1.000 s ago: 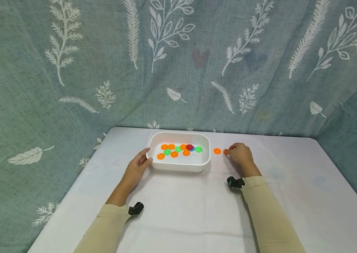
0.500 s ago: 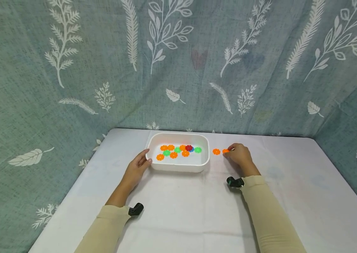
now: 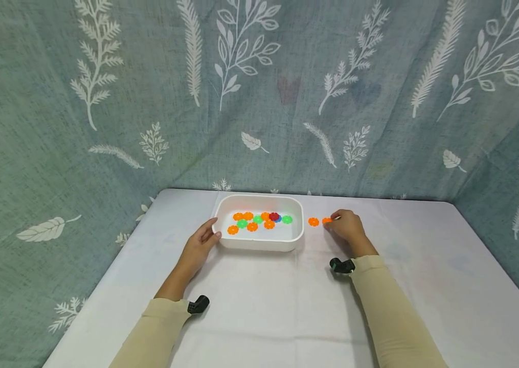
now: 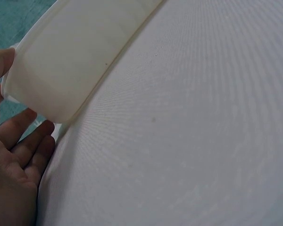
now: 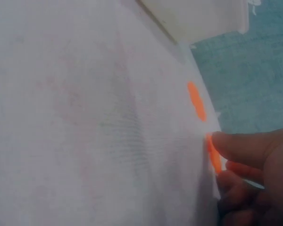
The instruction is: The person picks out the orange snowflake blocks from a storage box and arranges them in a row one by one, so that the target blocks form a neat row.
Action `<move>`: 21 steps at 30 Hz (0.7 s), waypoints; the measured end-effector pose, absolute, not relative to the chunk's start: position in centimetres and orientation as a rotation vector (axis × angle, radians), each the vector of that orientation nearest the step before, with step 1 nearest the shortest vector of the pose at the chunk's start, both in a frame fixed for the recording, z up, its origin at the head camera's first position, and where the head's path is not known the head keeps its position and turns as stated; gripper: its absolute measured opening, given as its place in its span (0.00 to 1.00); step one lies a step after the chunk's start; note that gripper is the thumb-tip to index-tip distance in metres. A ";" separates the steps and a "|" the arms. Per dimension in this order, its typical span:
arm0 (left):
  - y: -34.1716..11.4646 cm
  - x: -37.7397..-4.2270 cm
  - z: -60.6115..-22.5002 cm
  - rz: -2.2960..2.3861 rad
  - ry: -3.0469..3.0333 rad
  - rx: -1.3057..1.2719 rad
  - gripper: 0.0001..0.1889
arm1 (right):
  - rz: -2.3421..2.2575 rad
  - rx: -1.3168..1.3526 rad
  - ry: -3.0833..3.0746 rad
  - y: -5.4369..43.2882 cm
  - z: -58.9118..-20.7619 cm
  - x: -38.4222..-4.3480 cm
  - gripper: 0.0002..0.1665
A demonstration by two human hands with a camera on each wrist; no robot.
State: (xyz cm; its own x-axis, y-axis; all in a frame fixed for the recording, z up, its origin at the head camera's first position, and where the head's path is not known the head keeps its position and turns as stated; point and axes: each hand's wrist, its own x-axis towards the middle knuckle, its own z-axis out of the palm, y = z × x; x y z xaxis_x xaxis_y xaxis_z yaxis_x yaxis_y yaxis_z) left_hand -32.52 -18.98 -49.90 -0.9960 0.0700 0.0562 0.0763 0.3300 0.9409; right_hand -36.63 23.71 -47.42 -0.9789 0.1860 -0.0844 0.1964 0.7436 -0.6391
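Note:
A white plastic tub point(image 3: 259, 245) stands on the table, with several orange, green, blue and red flower-shaped discs inside. My left hand point(image 3: 198, 248) holds its left end; in the left wrist view the thumb point(image 4: 1, 63) is at the rim and the lower fingers lie loosely curled beside the wall. Right of the tub, one orange flower-shaped disc point(image 3: 313, 222) lies flat on the cloth. Beside it, my right hand point(image 3: 348, 229) has thumb and fingers at the edges of a second orange disc point(image 5: 213, 154), pinching it at table level. The fingers hide part of this disc.
White cloth covers the table point(image 3: 250, 306). A green-grey curtain point(image 3: 259, 153) with white leaf prints hangs right behind its back edge and along the sides. Small black wrist cameras, such as the left one point(image 3: 198, 304), stick out from both sleeves.
The view has shifted slightly. Both hands keep their places at the tub and the orange disc; more of the pinched disc shows now than a second ago.

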 end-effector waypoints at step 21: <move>-18.9 -32.6 -49.7 -1.808 -2.581 -0.129 0.30 | -1.360 0.216 2.801 20.8 -43.7 -36.3 0.18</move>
State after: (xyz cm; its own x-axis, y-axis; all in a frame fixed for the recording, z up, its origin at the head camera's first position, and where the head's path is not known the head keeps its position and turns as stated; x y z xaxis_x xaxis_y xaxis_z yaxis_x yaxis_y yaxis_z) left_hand -32.64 -18.92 -49.71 -0.9966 0.0737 0.0368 0.0598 0.3393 0.9388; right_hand -36.30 20.80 -43.74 -0.9903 0.1151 -0.0783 0.1328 0.6110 -0.7804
